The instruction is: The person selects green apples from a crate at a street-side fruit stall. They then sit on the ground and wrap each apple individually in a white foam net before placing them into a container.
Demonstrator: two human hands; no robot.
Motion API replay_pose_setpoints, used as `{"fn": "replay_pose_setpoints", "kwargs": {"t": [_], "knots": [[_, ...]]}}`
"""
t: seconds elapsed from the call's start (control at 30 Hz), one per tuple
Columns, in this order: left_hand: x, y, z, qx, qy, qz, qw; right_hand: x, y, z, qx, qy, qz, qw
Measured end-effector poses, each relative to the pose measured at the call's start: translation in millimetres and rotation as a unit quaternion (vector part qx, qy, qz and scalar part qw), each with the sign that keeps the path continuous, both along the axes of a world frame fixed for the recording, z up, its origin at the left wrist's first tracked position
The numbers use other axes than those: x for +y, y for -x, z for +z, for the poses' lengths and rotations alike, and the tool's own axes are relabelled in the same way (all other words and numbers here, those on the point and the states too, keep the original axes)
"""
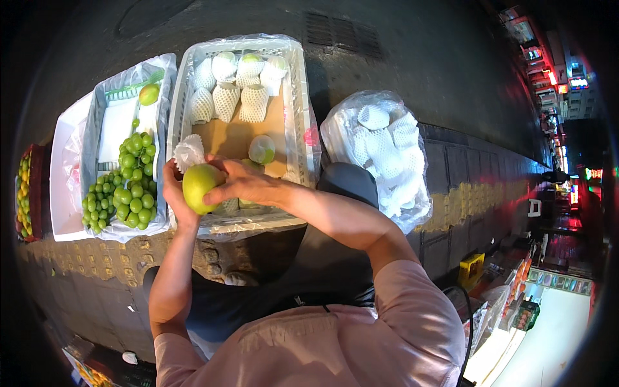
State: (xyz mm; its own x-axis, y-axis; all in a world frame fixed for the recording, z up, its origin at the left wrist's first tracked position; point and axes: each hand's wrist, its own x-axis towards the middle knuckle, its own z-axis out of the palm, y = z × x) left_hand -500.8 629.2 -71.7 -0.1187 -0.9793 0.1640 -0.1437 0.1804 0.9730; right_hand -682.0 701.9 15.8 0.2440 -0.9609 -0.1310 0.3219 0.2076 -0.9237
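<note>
In front of me, over the near left corner of a white plastic crate (296, 84), both my hands are closed around a large yellow-green fruit (201, 187). Its exact kind is unclear, perhaps a pear. My left hand (175, 193) cups it from the left. From the right, my right hand (242, 184) grips it with the thumb across its near side. A white foam net sleeve (189, 153) sticks up just beyond the fruit, by my left fingertips; whether they pinch it is hidden. In the crate, fruits in foam sleeves (225, 100) stand at the far end.
Left of the crate, a lined basket (97, 129) holds green grapes (132, 193) and one yellow-green fruit (149, 95). A white foam box (66, 187) lies farther left. To the right, a clear plastic bag (387, 142) bulges with foam sleeves, beside my knee.
</note>
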Motion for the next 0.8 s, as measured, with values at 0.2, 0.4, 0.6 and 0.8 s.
{"fn": "replay_pose_setpoints", "kwargs": {"t": [0.2,0.4,0.6,0.8], "knots": [[5,-9,-6,-0.025,0.016,-0.107,0.994,-1,-5,-19,0.071,-0.039,-0.022,0.996],[-14,8,31,0.148,-0.191,0.004,0.970,-31,31,-7,0.024,-0.035,-0.145,0.989],[-5,7,36,0.128,-0.198,-0.053,0.970,-40,18,-13,0.236,0.003,-0.155,0.959],[2,6,36,0.154,-0.214,-0.067,0.962,-46,3,-19,0.391,0.010,-0.167,0.905]]}}
